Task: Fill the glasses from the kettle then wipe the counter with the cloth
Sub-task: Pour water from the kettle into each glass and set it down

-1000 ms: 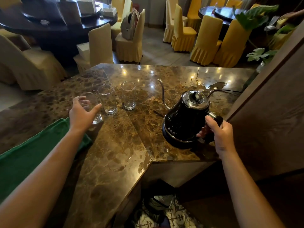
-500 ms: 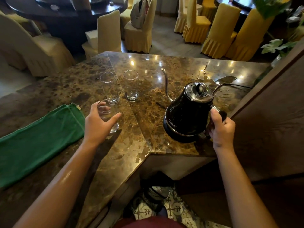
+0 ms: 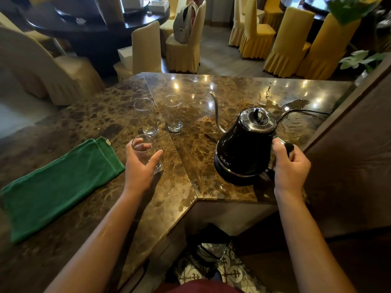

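My left hand (image 3: 140, 166) is wrapped around a clear empty glass (image 3: 146, 145) that stands near the counter's middle. Behind it stand two more empty glasses, one on the left (image 3: 146, 115) and one on the right (image 3: 173, 112). A black gooseneck kettle (image 3: 243, 144) sits on its base at the right, spout pointing toward the glasses. My right hand (image 3: 291, 166) grips the kettle's handle. A folded green cloth (image 3: 57, 185) lies flat on the brown marble counter (image 3: 190, 172), left of my left hand.
A power cord (image 3: 304, 112) runs from the kettle to the right wall, with spilled water (image 3: 296, 123) shining around it. A wooden panel (image 3: 349, 155) rises close on the right. Covered chairs and dark round tables stand beyond the counter's far edge.
My left hand has drawn the nearest glass toward me, away from the other two. The right hand stays on the kettle handle; the kettle has not left the counter.
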Demonstrator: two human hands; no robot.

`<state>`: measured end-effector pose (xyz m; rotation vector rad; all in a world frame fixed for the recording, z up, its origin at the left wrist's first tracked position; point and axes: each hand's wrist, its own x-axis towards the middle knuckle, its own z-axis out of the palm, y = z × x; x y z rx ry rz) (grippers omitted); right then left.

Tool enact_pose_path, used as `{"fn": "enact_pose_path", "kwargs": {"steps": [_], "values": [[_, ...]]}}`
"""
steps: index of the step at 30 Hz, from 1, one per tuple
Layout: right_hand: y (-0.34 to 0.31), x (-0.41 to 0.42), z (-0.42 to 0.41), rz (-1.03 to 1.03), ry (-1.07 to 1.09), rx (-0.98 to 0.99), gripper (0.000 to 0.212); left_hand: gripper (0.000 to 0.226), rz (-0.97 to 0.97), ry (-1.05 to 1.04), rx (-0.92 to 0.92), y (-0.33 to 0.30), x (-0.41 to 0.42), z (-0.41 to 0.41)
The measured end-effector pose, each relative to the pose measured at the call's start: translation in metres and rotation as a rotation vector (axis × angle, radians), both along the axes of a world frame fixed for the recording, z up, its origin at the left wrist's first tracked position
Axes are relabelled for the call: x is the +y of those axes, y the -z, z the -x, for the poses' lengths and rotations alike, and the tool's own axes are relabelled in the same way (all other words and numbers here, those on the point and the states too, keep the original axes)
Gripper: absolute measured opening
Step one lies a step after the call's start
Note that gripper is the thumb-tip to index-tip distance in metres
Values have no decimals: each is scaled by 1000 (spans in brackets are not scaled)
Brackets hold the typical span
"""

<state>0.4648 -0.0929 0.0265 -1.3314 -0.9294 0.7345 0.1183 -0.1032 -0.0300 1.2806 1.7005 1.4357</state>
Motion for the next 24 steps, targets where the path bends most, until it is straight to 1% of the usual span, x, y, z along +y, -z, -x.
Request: {"fn": "enact_pose_path", "kwargs": {"steps": [4,6,10,14,16,19,22,24], "values": [[-14,5,14,-56,34,8,43,71,-8,26,-6,3,2,1],[-20,5,18,-95,21,-22,46,71,-3,38,-7,4,3,2],[-38,-1,19,-160,-21,-76,51,77,1,48,1,4,3,1],[-65,-2,26,-209,-111,-174,46,85,17,57,-22,6,3,7],[-73,-4,32,-219,-149,-190,49,81,42,99,-11,5,5,11],[-74,-9,37,-202,-226,-187,46,75,89,191,21,-2,8,21],[-76,-14,45,-165,-274,-294,46,68,114,247,26,-7,10,28],[-79,-16,52,-152,-278,-357,49,64,113,255,36,-7,10,30]]}}
